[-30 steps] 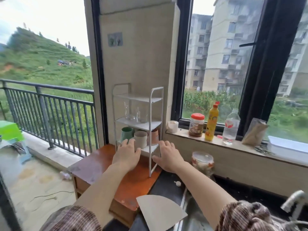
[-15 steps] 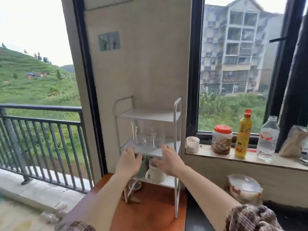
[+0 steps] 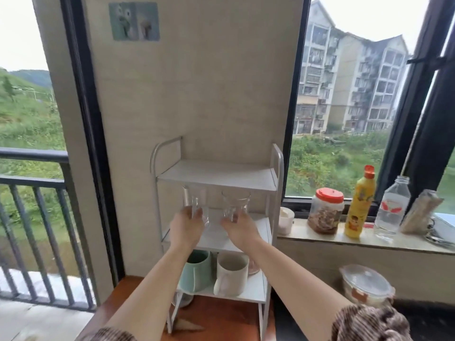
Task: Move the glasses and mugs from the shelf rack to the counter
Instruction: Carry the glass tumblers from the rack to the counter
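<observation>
On the white shelf rack (image 3: 277,183), the left hand (image 3: 186,226) is wrapped around a clear glass (image 3: 197,205) on the middle shelf, the right hand (image 3: 240,227) around a second glass (image 3: 235,205); a green mug (image 3: 197,271) and white mug (image 3: 231,273) stand below

Shelf rack (image 3: 277,168): white painted metal tube, matt boards. Two glasses (image 3: 236,205): clear, smooth, glossy. Green mug (image 3: 197,271) and white mug (image 3: 231,274): glazed ceramic look, soft sheen. Worktop (image 3: 221,321) under the rack: reddish wood, semi-gloss. Wall panel (image 3: 197,94): beige, matt, faint grain. Sleeves (image 3: 369,323): ribbed knit cloth. Yellow bottle (image 3: 360,207): glossy plastic.
</observation>
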Demonstrator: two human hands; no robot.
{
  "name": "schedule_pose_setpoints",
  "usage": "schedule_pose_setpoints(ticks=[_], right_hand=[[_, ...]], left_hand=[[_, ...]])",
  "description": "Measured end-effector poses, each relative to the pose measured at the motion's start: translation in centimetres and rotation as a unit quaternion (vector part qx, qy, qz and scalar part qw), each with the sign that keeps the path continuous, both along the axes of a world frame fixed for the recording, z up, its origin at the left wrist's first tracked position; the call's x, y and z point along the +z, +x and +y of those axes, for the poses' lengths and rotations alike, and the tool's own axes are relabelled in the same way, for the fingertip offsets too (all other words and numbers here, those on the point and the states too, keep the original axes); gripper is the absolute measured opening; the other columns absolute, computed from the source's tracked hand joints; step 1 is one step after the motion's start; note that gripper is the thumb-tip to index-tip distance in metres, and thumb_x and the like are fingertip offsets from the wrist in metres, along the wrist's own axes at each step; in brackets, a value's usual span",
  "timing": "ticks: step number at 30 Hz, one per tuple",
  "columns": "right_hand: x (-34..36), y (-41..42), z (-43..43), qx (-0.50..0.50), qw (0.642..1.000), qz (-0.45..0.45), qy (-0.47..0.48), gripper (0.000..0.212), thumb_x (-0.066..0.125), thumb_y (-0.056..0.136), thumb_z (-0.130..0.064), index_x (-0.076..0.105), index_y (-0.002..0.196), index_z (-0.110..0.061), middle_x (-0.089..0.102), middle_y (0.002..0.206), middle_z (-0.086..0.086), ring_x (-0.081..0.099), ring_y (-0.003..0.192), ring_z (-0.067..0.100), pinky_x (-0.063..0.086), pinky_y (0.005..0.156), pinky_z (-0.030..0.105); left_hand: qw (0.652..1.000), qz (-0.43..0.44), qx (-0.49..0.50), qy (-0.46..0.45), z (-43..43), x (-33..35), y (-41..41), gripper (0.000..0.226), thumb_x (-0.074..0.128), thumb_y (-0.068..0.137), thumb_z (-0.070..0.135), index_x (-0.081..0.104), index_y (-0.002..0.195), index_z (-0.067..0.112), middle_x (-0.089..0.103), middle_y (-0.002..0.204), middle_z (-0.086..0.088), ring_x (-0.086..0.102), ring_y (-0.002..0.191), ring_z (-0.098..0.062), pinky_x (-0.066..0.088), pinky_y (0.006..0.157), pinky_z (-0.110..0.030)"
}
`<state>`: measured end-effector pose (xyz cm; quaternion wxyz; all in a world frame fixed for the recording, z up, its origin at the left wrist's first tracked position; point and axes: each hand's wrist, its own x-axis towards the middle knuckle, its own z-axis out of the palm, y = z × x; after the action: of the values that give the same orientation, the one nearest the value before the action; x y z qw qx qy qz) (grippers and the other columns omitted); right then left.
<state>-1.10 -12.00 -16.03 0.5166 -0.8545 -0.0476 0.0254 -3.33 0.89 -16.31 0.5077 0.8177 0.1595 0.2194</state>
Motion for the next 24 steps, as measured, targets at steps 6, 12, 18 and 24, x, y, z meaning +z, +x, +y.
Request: schedule_pose_setpoints(ticks=[6, 12, 18, 24], right_hand=[[-0.7, 1.2, 1.3, -0.040, 0.996, 0.010, 0.075, 0.025, 0.047, 0.097, -0.028, 0.061, 0.106, -0.011, 0.068, 0.088, 0.003, 0.060, 0.075, 0.016, 0.047, 0.074, 0.032], [-0.4, 1.0, 0.4, -0.089, 0.986, 0.052, 0.132, 0.040, 0.046, 0.097, -0.042, 0.058, 0.071, -0.015, 0.065, 0.075, 0.004, 0.056, 0.068, 0.016, 0.044, 0.070, 0.031], [0.9, -0.5, -1.0, -0.110, 0.985, 0.078, 0.108, 0.033, 0.047, 0.096, -0.037, 0.057, 0.078, -0.012, 0.047, 0.065, -0.001, 0.042, 0.058, 0.014, 0.036, 0.059, 0.027], [1.5, -2.2, -2.0, -0.106, 0.979, 0.109, 0.136, 0.032, 0.052, 0.094, -0.036, 0.060, 0.076, -0.011, 0.048, 0.071, 0.001, 0.047, 0.069, 0.017, 0.054, 0.069, 0.033]], left_hand=[[0.990, -0.028, -0.047, -0.130, 0.4, -0.1, 1.6, 0.031, 0.047, 0.098, 0.036, 0.064, 0.088, 0.013, 0.067, 0.088, -0.005, 0.060, 0.084, -0.022, 0.039, 0.073, -0.028], [0.975, -0.027, -0.051, -0.216, 0.6, 0.8, 1.5, 0.033, 0.047, 0.097, 0.039, 0.063, 0.085, 0.012, 0.063, 0.075, -0.004, 0.057, 0.075, -0.019, 0.038, 0.062, -0.024], [0.984, 0.018, -0.015, -0.177, 0.9, 1.1, 0.5, 0.036, 0.044, 0.096, 0.042, 0.062, 0.085, 0.012, 0.057, 0.095, -0.009, 0.051, 0.089, -0.027, 0.037, 0.080, -0.034], [0.984, 0.015, -0.011, -0.176, 0.4, 1.4, -1.3, 0.034, 0.046, 0.096, 0.037, 0.060, 0.089, 0.008, 0.053, 0.076, -0.003, 0.045, 0.067, -0.020, 0.036, 0.064, -0.031]])
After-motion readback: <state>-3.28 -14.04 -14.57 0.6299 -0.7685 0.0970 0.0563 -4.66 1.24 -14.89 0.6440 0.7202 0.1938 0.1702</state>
